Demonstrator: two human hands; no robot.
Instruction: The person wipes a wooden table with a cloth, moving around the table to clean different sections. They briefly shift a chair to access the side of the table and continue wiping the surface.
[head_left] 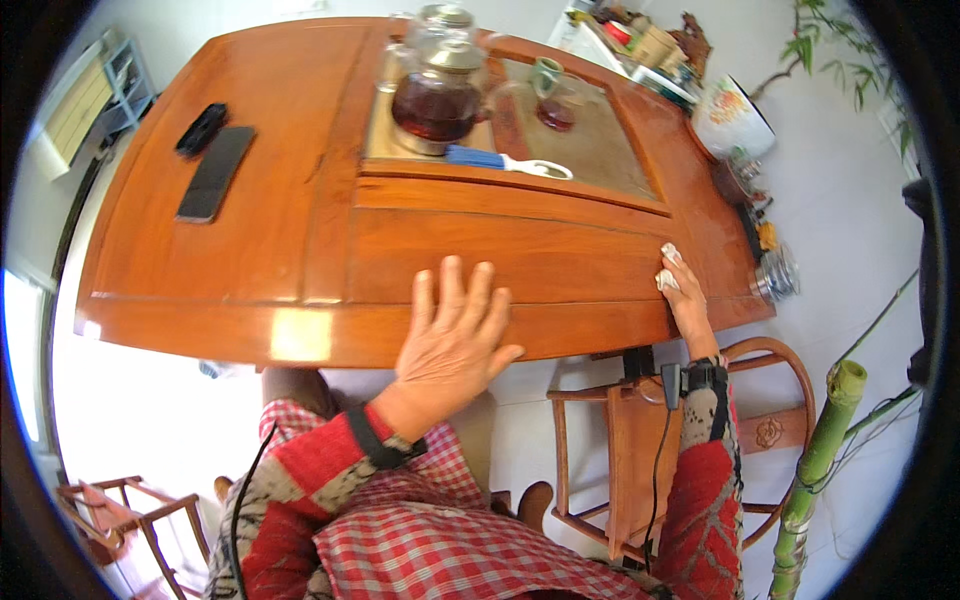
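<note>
My left hand (452, 338) is spread flat, palm down, at the near edge of the brown wooden table (480, 235), and holds nothing. I cannot tell whether it touches the wood. Farther right, my right hand (686, 305) presses a crumpled white tissue or cloth (667, 281) onto the tabletop near its right side. Beyond both hands, a tray set into the table (615, 140) carries a glass teapot of dark red tea (432, 108), a small glass pitcher with some tea (557, 115) and a brush with blue bristles and a white handle (500, 160).
A black phone (216, 175) and a dark oblong item (202, 130) lie at the table's left. Near its right edge are a white flowered pot (733, 118) and stacked glass cups (776, 274). A wooden chair (640, 460) and a thick bamboo stalk (820, 470) stand at my right.
</note>
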